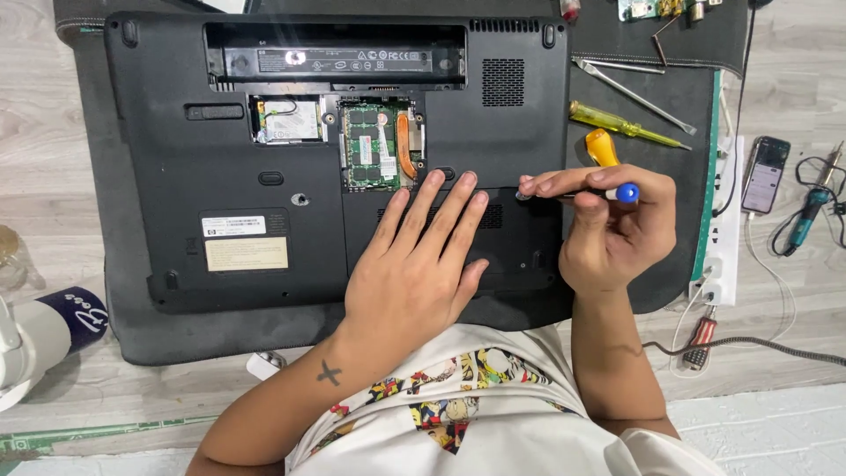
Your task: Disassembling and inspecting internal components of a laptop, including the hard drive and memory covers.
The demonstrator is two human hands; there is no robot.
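**Laptop lying belly-up, both hands on it**

The left hand is pressing flat, fingers spread, on the laptop at centre frame. The right hand is pinching a blue-capped screwdriver at its right edge. A yellow screwdriver, tweezers and phone are lying upper right.

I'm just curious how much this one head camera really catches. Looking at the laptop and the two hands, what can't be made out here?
- Screwdriver shaft and tip: head view, hidden under the right hand fingers.
- Laptop panel near its front edge: covered by the flat left hand.
- Laptop labels: too small to read.
- Circuit board: cut off by the top edge.
- White cup: cut by the left edge.
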